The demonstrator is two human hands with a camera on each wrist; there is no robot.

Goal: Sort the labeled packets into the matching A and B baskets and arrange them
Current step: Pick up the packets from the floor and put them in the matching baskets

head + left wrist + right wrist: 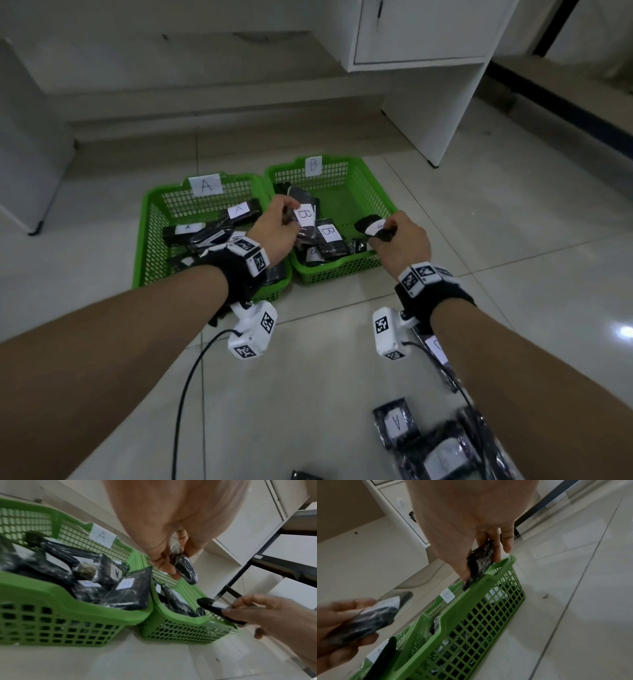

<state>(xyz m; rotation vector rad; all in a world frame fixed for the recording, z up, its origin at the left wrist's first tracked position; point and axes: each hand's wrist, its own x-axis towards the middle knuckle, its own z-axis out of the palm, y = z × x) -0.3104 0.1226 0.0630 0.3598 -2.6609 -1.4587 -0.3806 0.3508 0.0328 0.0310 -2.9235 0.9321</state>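
Two green baskets stand side by side on the floor: basket A (144, 219) on the left, basket B (373, 192) on the right, each with a paper letter tag and several black packets inside. My left hand (274, 229) grips a black packet labeled B (301, 209) over the left part of basket B. My right hand (400, 240) grips another black packet with a white label (371, 228) above that basket's front right rim. In the left wrist view the fingers pinch the packet (186, 568); the right wrist view shows its packet (479, 562) just over the rim (488, 577).
Several loose packets, one labeled A (395, 423), lie on the tiled floor at the lower right. A white cabinet (421, 68) stands behind the baskets, another white unit (24, 137) at the left. Wrist-camera cables (191, 377) trail over the floor.
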